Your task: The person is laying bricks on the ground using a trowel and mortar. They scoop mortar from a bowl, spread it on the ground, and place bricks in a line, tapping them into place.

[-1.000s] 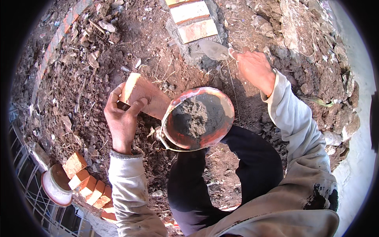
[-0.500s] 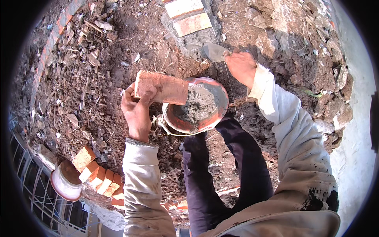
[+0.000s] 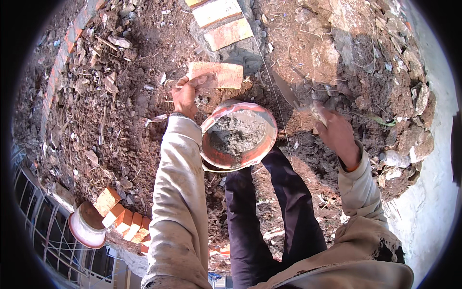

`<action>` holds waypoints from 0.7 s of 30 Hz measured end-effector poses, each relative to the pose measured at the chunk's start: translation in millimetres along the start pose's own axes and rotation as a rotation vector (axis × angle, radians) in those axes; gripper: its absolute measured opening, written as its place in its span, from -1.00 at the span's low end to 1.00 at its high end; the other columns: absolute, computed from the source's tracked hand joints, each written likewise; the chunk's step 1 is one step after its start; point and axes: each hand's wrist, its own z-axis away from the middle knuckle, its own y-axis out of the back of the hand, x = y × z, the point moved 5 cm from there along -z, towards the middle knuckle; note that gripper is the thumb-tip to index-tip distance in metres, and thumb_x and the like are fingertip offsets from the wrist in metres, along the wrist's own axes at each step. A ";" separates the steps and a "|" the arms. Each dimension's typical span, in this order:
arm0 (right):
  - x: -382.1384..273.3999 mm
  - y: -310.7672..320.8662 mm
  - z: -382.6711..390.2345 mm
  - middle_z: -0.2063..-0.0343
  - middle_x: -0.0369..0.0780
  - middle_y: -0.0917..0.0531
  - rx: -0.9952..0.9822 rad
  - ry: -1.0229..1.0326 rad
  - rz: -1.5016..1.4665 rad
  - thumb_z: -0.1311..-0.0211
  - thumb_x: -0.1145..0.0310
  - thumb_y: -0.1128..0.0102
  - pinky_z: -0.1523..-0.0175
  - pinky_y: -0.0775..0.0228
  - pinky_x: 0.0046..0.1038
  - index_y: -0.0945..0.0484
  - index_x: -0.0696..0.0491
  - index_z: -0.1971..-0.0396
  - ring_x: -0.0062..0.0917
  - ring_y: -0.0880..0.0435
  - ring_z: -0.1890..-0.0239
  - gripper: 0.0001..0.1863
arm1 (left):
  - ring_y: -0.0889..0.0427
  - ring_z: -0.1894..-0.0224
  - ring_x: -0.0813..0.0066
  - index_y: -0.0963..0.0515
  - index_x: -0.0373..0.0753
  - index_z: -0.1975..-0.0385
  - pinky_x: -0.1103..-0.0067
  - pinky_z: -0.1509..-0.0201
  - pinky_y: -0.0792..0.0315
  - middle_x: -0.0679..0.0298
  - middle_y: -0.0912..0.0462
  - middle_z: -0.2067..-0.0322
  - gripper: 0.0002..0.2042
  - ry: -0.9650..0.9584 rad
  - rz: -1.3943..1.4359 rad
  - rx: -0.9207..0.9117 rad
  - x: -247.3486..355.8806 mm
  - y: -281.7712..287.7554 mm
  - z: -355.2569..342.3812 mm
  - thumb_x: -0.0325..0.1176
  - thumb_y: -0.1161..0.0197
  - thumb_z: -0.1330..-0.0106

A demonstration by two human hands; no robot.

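Note:
My left hand point(image 3: 185, 94) is closed on the end of a flat red brick point(image 3: 219, 75), held out just short of a row of laid bricks point(image 3: 228, 33) bedded in grey mortar point(image 3: 245, 54). Below the brick, between my arms, is a round reddish bucket point(image 3: 260, 154) of wet mortar point(image 3: 233, 135) with a handle. At the right, my right hand point(image 3: 337, 130) grips a trowel by its handle; its pointed blade point(image 3: 286, 89) points up and left. A thin string point(image 3: 274, 96) runs between the brick row and the bucket's right side.
Rubble and soil point(image 3: 106, 120) surround me. Loose bricks point(image 3: 122, 219) are stacked at lower left beside a pale container point(image 3: 86, 233), near metal bars point(image 3: 41, 212). A line of brickwork point(image 3: 72, 38) runs along the far left, a pale wall point(image 3: 428, 173) the right. My legs are below the bucket.
My left hand has carried the brick forward and right toward the laid row, uncovering the bucket. My right hand has moved right and down, taking the trowel away from the mortar by the row.

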 end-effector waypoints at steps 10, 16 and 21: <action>75.8 -66.1 82.6 0.15 0.03 -0.58 -0.254 -0.240 -0.124 -0.07 0.34 -0.17 0.09 -0.43 -0.22 -0.37 -0.08 -0.16 -0.03 -0.56 0.14 -0.44 | -0.63 0.10 0.33 -0.48 -0.29 0.09 0.51 -0.06 -0.50 0.18 -0.63 0.18 -0.67 0.003 0.407 -0.304 -73.5 -47.7 -73.0 -0.66 -0.21 -0.11; 75.5 -81.3 86.4 0.30 0.06 -0.60 -0.272 -0.241 -0.213 -0.07 0.29 -0.19 0.17 -0.44 -0.16 -0.39 -0.08 -0.14 -0.01 -0.58 0.25 -0.45 | -0.57 0.03 0.34 -0.41 -0.30 0.08 0.46 -0.17 -0.44 0.16 -0.59 0.16 -0.69 0.037 0.471 -0.288 -83.7 -64.5 -84.4 -0.62 -0.20 -0.16; 70.6 -77.7 83.3 0.27 0.07 -0.60 -0.303 -0.248 -0.254 -0.08 0.29 -0.18 0.16 -0.44 -0.17 -0.39 -0.06 -0.14 0.00 -0.58 0.24 -0.46 | -0.60 0.10 0.41 -0.47 -0.30 0.13 0.56 -0.07 -0.45 0.23 -0.62 0.21 -0.72 0.018 0.449 -0.170 -87.5 -71.1 -78.9 -0.56 -0.26 -0.15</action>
